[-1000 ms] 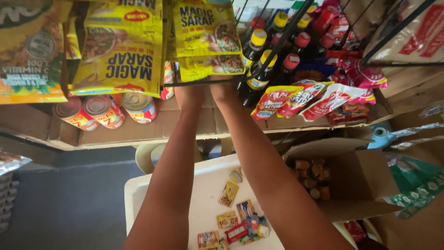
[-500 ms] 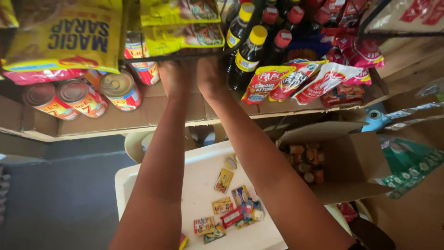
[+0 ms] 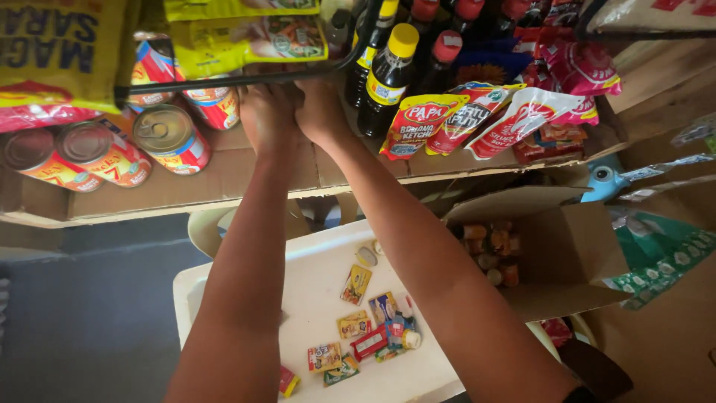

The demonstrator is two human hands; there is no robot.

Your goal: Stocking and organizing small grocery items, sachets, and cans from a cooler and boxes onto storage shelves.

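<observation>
Both arms stretched straight up and forward from below, forearms nearly parallel, converging at the shelf. Left hand (image 3: 267, 116) and right hand (image 3: 319, 110) side by side, touching or nearly so, backs toward the viewer, fingers curled up and away under a dark wire rack edge (image 3: 239, 77). Fingertips hidden by that wire and by the hanging yellow sachet strip (image 3: 250, 46) right above the hands; cannot tell whether either hand grips anything or how wide the fingers stand.

Both hands rest low against the cardboard shelf liner (image 3: 224, 175), which runs beneath and to both sides of them.

Nearest thing, left of the left hand: red tins lying on their sides, round lids facing out. One tin (image 3: 173, 138) just beside the left wrist, long axis running back into the shelf, lid end toward the viewer. Another tin (image 3: 216, 104) directly left of the left knuckles, partly behind the wire.

Just right of the right hand: a dark sauce bottle with a yellow cap (image 3: 389, 78), upright, tilted slightly, cap up. Further right of it, red ketchup pouches (image 3: 421, 123) leaning outward.

Below the forearms, well apart from the hands: a white table (image 3: 313, 283) with small loose packets (image 3: 369, 336) scattered between the two arms. An open cardboard box (image 3: 552, 254) right of the right forearm.
</observation>
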